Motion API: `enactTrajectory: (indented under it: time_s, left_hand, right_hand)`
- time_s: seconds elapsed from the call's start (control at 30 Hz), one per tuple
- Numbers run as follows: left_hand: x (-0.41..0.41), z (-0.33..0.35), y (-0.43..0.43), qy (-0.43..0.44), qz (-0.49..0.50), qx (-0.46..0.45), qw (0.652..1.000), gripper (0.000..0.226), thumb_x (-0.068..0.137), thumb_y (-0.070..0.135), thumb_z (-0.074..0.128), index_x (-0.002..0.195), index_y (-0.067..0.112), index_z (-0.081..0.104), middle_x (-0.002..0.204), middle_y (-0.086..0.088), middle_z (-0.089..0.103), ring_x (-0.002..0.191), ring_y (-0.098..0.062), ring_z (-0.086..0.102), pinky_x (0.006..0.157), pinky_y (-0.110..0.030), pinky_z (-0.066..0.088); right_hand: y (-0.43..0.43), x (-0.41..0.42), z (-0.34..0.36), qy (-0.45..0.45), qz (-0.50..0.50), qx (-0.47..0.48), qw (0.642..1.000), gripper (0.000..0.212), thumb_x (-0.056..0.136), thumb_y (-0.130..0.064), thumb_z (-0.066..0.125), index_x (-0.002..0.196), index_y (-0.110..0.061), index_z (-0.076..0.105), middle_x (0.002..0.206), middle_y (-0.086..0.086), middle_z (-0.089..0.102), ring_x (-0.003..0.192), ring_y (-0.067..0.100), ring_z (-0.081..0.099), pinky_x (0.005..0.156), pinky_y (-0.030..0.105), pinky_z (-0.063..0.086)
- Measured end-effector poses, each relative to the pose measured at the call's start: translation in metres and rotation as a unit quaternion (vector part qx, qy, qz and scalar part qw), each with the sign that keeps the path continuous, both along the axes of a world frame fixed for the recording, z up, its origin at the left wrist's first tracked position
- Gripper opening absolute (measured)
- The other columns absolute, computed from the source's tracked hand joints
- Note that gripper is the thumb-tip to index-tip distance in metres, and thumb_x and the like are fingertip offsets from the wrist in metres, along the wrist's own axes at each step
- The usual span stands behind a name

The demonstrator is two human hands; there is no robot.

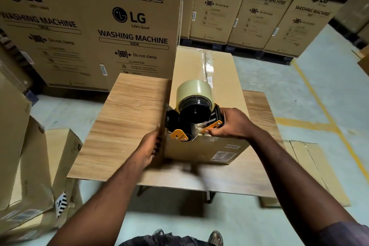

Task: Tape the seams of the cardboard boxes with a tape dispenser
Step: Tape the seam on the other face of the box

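Observation:
A long plain cardboard box (pixel 225 90) lies on a wood-grain table (pixel 127 118), running away from me. Clear tape (pixel 206 66) covers its top seam from the far end down to the dispenser. The black and orange tape dispenser (pixel 191 118), carrying a pale roll of tape, sits at the box's near top edge. My right hand (pixel 229 124) grips the dispenser's handle from the right. My left hand (pixel 150 150) lies against the near left corner of the box, fingers on its left side.
Tall LG washing machine cartons (pixel 99 32) stand stacked behind the table and along the back wall. Smaller cardboard boxes (pixel 40 168) sit on the floor at my left, and flattened cardboard (pixel 311 166) lies to the right. Yellow lines mark the grey floor (pixel 319 94).

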State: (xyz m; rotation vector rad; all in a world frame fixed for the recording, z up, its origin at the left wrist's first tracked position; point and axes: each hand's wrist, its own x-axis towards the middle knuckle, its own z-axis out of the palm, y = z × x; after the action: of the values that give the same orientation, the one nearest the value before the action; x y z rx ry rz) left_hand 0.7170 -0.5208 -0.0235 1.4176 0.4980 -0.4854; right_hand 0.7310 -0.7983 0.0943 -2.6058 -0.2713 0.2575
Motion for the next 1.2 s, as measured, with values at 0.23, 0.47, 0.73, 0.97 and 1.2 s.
enactTrajectory:
  time_s: [0.23, 0.47, 0.73, 0.97, 1.2]
  left_hand:
    - [0.012, 0.011, 0.009, -0.082, -0.011, 0.059, 0.995, 0.019, 0.102, 0.031, 0.054, 0.088, 0.019, 0.059, 0.070, -0.001, 0.044, 0.053, -0.010, 0.034, 0.048, -0.024, 0.025]
    - [0.020, 0.029, -0.006, -0.194, -0.025, 0.125, 0.973, 0.029, 0.093, -0.008, 0.054, 0.094, 0.019, 0.065, 0.093, -0.003, 0.068, 0.083, -0.018, 0.063, 0.074, -0.029, 0.055]
    - [0.008, 0.035, -0.011, -0.252, 0.012, 0.205, 0.946, 0.015, 0.092, 0.008, 0.066, 0.094, 0.023, 0.064, 0.092, 0.007, 0.067, 0.079, -0.006, 0.061, 0.075, -0.023, 0.049]
    - [-0.004, 0.047, -0.027, -0.308, 0.026, 0.358, 0.881, 0.014, 0.090, 0.011, 0.069, 0.097, 0.022, 0.067, 0.100, 0.005, 0.064, 0.090, -0.018, 0.060, 0.081, -0.032, 0.049]
    - [-0.038, 0.036, -0.083, -0.342, -0.331, 0.570, 0.669, 0.049, 0.098, 0.052, 0.042, 0.099, 0.016, 0.074, 0.164, -0.009, 0.018, 0.154, -0.024, 0.009, 0.125, -0.045, -0.005]
  right_hand:
    - [0.000, 0.008, 0.000, 0.062, 0.005, 0.000, 0.998, 0.036, 0.066, -0.049, 0.091, 0.091, -0.028, 0.075, 0.081, -0.014, 0.075, 0.081, 0.004, 0.070, 0.076, 0.028, 0.055]
    - [0.001, 0.007, 0.002, 0.061, 0.018, -0.012, 0.998, 0.029, 0.068, -0.047, 0.091, 0.086, -0.033, 0.073, 0.076, -0.016, 0.072, 0.080, 0.005, 0.070, 0.073, 0.027, 0.052]
    - [-0.019, -0.001, 0.007, 0.047, 0.038, -0.016, 0.998, 0.027, 0.069, -0.046, 0.090, 0.076, -0.042, 0.065, 0.073, -0.024, 0.069, 0.077, -0.009, 0.064, 0.070, 0.019, 0.050]
    - [-0.079, -0.016, -0.001, 0.039, 0.019, 0.009, 0.999, 0.025, 0.070, -0.040, 0.090, 0.086, -0.033, 0.073, 0.078, -0.018, 0.074, 0.080, 0.002, 0.069, 0.072, 0.029, 0.053]
    - [-0.081, -0.011, -0.005, 0.038, 0.031, 0.029, 0.998, 0.022, 0.071, -0.042, 0.086, 0.084, -0.031, 0.072, 0.076, -0.021, 0.072, 0.079, 0.000, 0.067, 0.074, 0.030, 0.051]
